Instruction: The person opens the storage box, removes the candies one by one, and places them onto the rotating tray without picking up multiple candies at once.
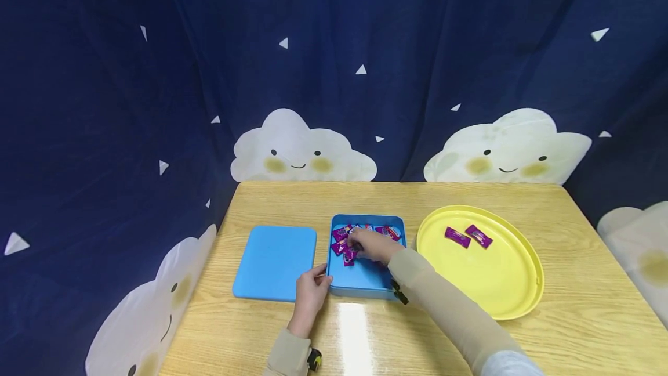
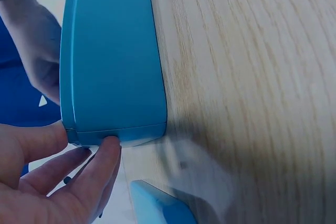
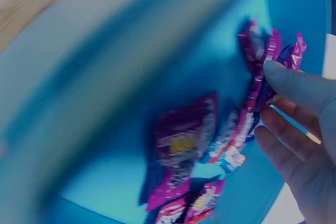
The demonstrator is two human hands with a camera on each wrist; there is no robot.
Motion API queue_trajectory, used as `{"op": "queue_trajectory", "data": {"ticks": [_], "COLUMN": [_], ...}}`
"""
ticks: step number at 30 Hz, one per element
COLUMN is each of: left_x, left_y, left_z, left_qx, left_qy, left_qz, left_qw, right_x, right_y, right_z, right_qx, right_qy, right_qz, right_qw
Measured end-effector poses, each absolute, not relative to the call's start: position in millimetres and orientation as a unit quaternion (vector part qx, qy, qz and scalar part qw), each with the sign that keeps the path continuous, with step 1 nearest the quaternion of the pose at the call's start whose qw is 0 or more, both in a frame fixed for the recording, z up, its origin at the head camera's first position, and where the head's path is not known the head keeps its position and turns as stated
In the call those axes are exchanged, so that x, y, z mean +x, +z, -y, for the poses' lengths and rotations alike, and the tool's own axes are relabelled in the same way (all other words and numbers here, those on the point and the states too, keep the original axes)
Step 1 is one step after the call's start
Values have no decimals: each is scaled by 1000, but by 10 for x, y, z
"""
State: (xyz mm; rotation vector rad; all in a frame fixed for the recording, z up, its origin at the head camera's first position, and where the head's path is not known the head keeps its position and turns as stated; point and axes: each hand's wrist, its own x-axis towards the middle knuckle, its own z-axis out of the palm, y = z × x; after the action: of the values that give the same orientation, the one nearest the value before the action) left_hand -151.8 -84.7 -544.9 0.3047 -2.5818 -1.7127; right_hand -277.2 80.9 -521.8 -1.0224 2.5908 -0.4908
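A shallow blue box [image 1: 360, 293] stands mid-table with purple-wrapped candies [image 1: 341, 233] inside, mostly toward its back and left. My left hand [image 1: 310, 292] holds the box's front left corner; in the left wrist view, the thumb sits at the rim and the fingers touch the blue side wall [image 2: 115, 51]. Reaching into the box, my right hand [image 1: 374, 245] pinches a purple-wrapped candy [image 3: 295, 52] between thumb and fingers. Other candies [image 3: 184, 145] lie on the box floor beside it, some blurred. The palm hides part of the pile in the head view.
A flat blue lid [image 1: 275, 263] lies left of the box. To the right is a round yellow tray [image 1: 482, 283] bearing two purple candies [image 1: 468, 237], with my right forearm crossing its near left side. A dark blue curtain [image 1: 334, 28] hangs behind the wooden table [image 1: 584, 260].
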Motion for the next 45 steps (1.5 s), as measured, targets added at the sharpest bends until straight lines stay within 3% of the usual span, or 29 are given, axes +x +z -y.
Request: {"op": "queue_trajectory", "data": {"ticks": [11,26,35,45], "left_x": [-1525,-1523,-1522,-1515], "left_y": [-5470,-5456,-5459,-5455], "left_z": [842,842,846,840], "left_qx": [96,101,96,96], "left_qy": [-544,-548,-548,-546], "left_qz": [833,830,831,832], "left_qw": [22,17,18,17], "right_x": [-2830,-2881,-2760,-2613], "right_y": [-4930,-4853,-4910,-5094], "right_z": [-1123,-2172,-2871,-3468], "right_qx": [-309,-245,-124,-66], "right_qy": [-265,-318,-315,-263], "right_qz": [-912,-914,-941,-962], "right_qw": [59,-58,-16,18]}}
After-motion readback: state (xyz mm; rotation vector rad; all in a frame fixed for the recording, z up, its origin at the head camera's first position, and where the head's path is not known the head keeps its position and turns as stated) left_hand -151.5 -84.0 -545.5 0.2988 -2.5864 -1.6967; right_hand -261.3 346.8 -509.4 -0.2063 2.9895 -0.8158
